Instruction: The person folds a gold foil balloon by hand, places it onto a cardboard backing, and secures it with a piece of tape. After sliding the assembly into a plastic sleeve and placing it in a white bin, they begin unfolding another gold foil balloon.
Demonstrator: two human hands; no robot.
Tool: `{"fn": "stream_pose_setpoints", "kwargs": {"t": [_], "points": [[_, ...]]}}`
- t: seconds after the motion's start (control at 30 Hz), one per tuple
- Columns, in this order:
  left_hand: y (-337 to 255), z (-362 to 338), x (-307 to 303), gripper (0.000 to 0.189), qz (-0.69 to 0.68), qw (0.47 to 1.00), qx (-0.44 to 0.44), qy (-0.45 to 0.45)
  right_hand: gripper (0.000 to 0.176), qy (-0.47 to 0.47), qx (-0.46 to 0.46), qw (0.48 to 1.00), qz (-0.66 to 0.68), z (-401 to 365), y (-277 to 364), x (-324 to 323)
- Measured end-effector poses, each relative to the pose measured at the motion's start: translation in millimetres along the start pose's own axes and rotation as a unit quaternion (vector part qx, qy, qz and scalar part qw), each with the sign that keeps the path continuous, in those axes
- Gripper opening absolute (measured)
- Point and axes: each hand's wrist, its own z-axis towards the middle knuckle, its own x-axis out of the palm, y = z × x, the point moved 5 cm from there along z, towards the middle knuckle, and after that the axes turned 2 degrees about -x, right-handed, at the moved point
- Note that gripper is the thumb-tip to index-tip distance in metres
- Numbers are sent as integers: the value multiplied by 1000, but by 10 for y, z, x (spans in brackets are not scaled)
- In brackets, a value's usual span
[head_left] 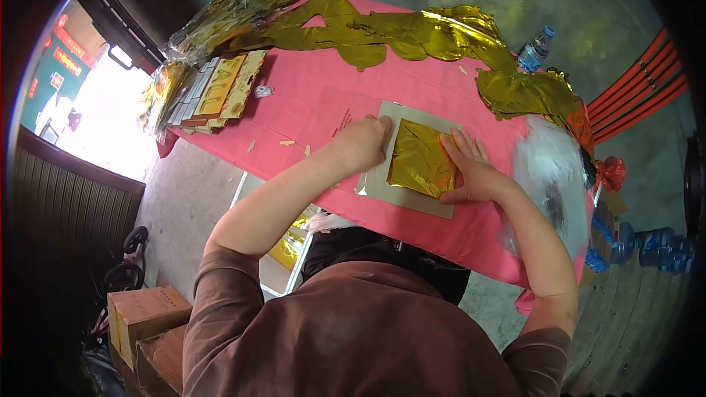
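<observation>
Pressing the foil (421, 158) flat on the card (412, 202) at the middle of the bench (309, 95), pinning its 9 o'clock edge with clenched left fingers (379, 132) and its 3 o'clock edge with released, spread right fingers (463, 143), likely needing even pressure on both sides before any folding.

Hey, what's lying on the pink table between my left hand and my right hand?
Head view: a crinkled gold foil sheet lies between the left hand and the right hand, resting on a grey card; both hands touch its edges.
</observation>
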Motion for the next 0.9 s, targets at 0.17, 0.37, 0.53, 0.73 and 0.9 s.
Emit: {"fn": "stream_pose_setpoints", "kwargs": {"t": [0.17, 0.37, 0.53, 0.73, 0.9], "points": [[-117, -73, 56, 17, 88, 996, 31, -14, 121, -4, -4, 1000, -1, 0, -21, 19], [-136, -76, 107, 21, 159, 987, 39, 5, 120, -7, -6, 1000, -3, -3, -15, 9], [-125, -83, 172, 25, 138, 989, 30, -52, 119, -2, -4, 1000, -4, -8, 2, -4], [-277, -154, 98, 32, 164, 985, -4, -51, 119, 2, -5, 1000, -11, -9, 11, -16], [-237, -164, 132, 18, 180, 978, 20, -101, 122, 14, -19, 999, -22, -42, 44, -81]]}}
